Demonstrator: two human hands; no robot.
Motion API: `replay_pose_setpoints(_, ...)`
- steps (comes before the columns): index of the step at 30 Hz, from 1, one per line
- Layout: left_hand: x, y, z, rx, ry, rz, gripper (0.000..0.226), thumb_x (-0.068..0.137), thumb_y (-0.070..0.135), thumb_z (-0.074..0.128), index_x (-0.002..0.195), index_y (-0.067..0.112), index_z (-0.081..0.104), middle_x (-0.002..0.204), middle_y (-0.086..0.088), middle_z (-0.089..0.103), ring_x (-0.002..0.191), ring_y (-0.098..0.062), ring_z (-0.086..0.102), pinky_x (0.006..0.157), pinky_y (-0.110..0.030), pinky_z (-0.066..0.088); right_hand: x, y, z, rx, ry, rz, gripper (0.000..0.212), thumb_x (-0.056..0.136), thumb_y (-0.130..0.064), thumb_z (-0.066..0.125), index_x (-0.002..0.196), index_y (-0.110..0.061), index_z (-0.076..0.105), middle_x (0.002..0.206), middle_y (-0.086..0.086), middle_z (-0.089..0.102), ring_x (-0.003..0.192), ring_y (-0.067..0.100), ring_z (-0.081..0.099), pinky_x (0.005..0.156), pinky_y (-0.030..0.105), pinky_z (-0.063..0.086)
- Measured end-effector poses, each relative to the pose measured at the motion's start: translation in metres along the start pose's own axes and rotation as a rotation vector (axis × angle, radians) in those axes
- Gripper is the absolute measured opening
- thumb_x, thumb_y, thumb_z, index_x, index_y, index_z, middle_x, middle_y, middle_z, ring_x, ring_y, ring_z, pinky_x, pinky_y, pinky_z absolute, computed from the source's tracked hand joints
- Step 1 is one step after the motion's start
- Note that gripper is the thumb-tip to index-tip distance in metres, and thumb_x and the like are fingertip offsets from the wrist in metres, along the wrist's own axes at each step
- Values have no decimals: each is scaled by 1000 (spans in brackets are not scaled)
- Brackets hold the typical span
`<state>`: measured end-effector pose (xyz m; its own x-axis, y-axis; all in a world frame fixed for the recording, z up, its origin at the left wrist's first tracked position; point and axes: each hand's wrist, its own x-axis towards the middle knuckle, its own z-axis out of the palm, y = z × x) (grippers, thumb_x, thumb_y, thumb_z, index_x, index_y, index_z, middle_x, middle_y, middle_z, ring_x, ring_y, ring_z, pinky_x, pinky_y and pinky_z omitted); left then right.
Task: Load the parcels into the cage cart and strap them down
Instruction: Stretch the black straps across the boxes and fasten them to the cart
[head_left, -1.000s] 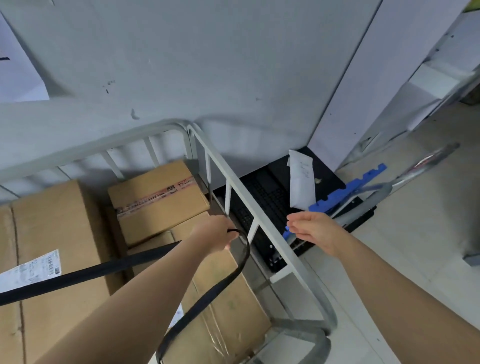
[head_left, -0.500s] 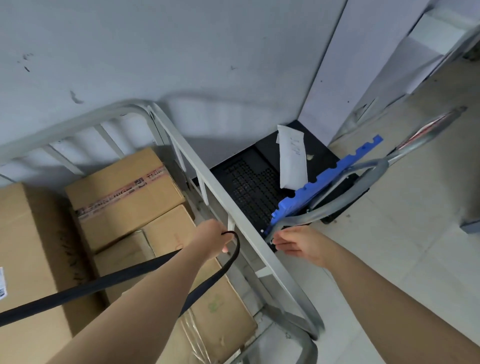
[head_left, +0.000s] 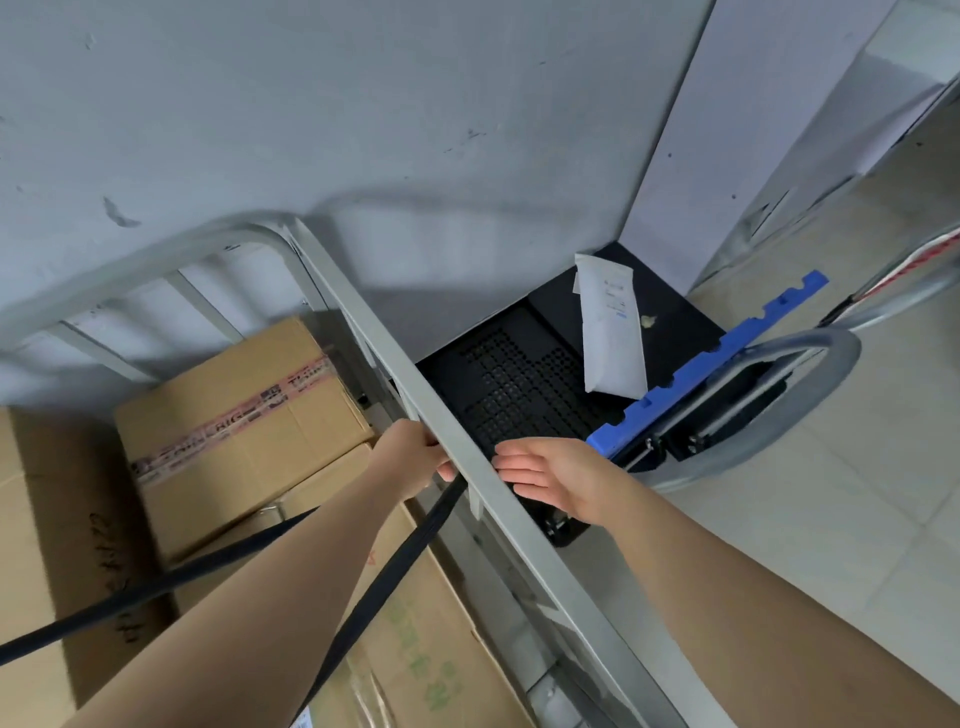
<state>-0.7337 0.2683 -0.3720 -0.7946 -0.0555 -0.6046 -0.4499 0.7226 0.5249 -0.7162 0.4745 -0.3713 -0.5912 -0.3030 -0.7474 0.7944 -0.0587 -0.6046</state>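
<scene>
at nine o'clock of the view a large parcel (head_left: 31, 519) stands in the cage cart (head_left: 379, 343), with a taped parcel (head_left: 234, 415) just beside it at its three o'clock and a green-printed parcel (head_left: 415, 649) lower, toward six o'clock; they sit packed close, probably so one band can span them all; the black strap (head_left: 104, 608) runs up from eight o'clock across the boxes, bends at the side rail and drops back toward six o'clock, so it looks doubled to be fed round the bar; the left hand (head_left: 410, 457) sits just inside the rail at the strap's bend, fingers curled round it, holding the loop up to the metal; the right hand (head_left: 550, 478) waits just outside the rail at the left hand's three o'clock, fingers straight and together, holding nothing, likely placed to receive the loop; whether its tips touch the rail i cannot tell; further toward two o'clock a white mailer (head_left: 613, 338) lies on a black tray (head_left: 509, 384), not yet loaded, beside a blue trolley (head_left: 717, 358).
</scene>
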Motion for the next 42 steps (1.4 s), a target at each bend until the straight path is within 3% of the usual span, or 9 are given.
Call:
replay_pose_setpoints(6, 24, -7, 6, -67, 42, -27, 40, 83, 2, 60, 47, 17, 56, 40, 5, 56, 42, -11, 49, 45, -24, 45, 30, -7, 24, -21, -237, 7, 38, 97, -24, 43, 128, -7, 56, 120, 13, 66, 111, 23, 63, 93, 32, 47)
replay_pose_setpoints(9, 26, -9, 7, -119, 50, -21, 37, 84, 0, 61, 50, 15, 57, 42, 3, 57, 44, -12, 51, 48, -28, 47, 31, -6, 22, 6, -285, 24, 40, 96, -23, 44, 130, -2, 53, 118, 15, 65, 110, 26, 61, 98, 37, 44)
replay_pose_setpoints(15, 8, -23, 6, -245, -79, 72, 16, 90, 18, 65, 77, 18, 74, 65, -4, 72, 46, -15, 43, 44, -23, 37, 26, -4, -4, 210, 83, -37, 22, 96, -19, 49, 98, 0, 60, 54, 3, 33, 54, 19, 40, 86, 41, 50)
replay_pose_setpoints(19, -7, -40, -1, -224, -65, 71, 17, 87, 33, 68, 81, 18, 73, 67, -2, 72, 40, -8, 41, 45, -23, 38, 1, 3, -29, 92, 230, -37, 23, 91, -28, 55, 81, -8, 60, 48, -3, 28, 41, 13, 28, 59, 29, 49)
replay_pose_setpoints(26, -54, -64, -3, -159, 153, 87, 8, 87, 33, 69, 80, 28, 69, 68, 10, 71, 40, -2, 50, 37, -19, 38, -52, 44, -26, 162, 102, 183, 35, 88, -47, 57, 81, -14, 50, 54, 1, 37, 43, 14, 32, 44, 23, 38)
replay_pose_setpoints(29, -76, -61, -4, -84, 267, 143, 4, 88, 31, 67, 88, 28, 68, 80, 16, 69, 64, -5, 65, 52, -28, 56, -66, 49, -18, 47, 60, 209, 47, 86, -60, 51, 87, -13, 50, 56, 0, 41, 45, 14, 36, 44, 23, 34)
replay_pose_setpoints(32, -95, -61, 5, -60, 386, 254, 7, 88, 29, 67, 95, 27, 67, 89, 20, 60, 83, -9, 63, 69, -33, 58, -71, 46, -10, -71, 33, 184, 58, 86, -68, 44, 80, -12, 55, 57, 0, 44, 47, 14, 38, 48, 26, 33)
replay_pose_setpoints(38, -102, -33, 52, -303, -141, 95, 29, 99, 25, 49, 121, 14, 63, 110, -3, 69, 100, -15, 64, 90, -30, 51, -69, 42, 4, -180, 93, 234, 75, 79, -81, 35, 67, -11, 60, 66, 7, 58, 53, 20, 50, 59, 31, 42)
replay_pose_setpoints(42, -98, -10, 69, -821, -328, -78, 22, 100, 22, 48, 104, 7, 64, 102, -15, 71, 94, -22, 67, 95, -38, 52, -61, 44, 13, -80, -36, 240, 85, 81, -80, 35, 79, -2, 70, 76, 16, 60, 60, 25, 53, 59, 32, 47)
